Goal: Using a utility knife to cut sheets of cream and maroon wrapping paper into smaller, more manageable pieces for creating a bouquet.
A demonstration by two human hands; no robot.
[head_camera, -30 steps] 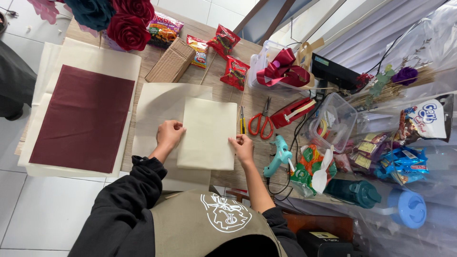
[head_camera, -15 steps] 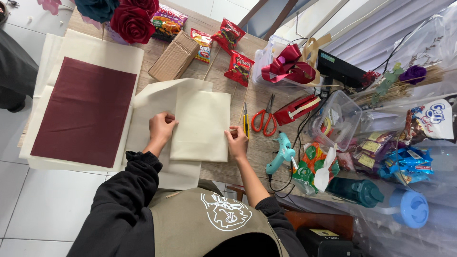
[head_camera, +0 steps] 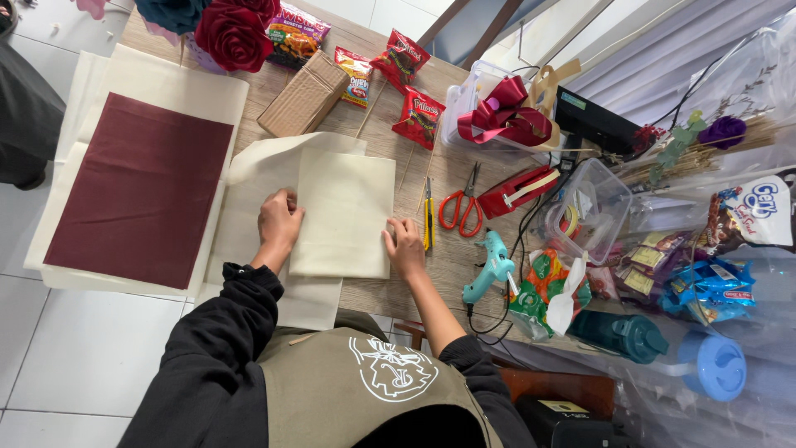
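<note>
A cream folded sheet of paper [head_camera: 344, 211] lies on a larger cream sheet [head_camera: 249, 216] on the wooden table [head_camera: 452, 178]. My left hand [head_camera: 279, 224] presses on the folded sheet's left edge with curled fingers. My right hand [head_camera: 405, 245] rests flat on its lower right corner. Neither hand grips anything. A yellow utility knife [head_camera: 428, 217] lies just right of the sheet, beside my right hand.
A dark red sheet [head_camera: 141, 189] lies on cream paper at the left. Red-handled scissors [head_camera: 461, 203], a blue glue gun [head_camera: 491, 267], a cardboard box [head_camera: 303, 94], snack packets [head_camera: 419, 116], fabric roses [head_camera: 232, 33], a clear box with red ribbon [head_camera: 502, 116] and bottles [head_camera: 713, 361] crowd the back and right.
The view has shifted slightly. Both hands stay on the folded sheet; my left hand has slid a little along its left edge.
</note>
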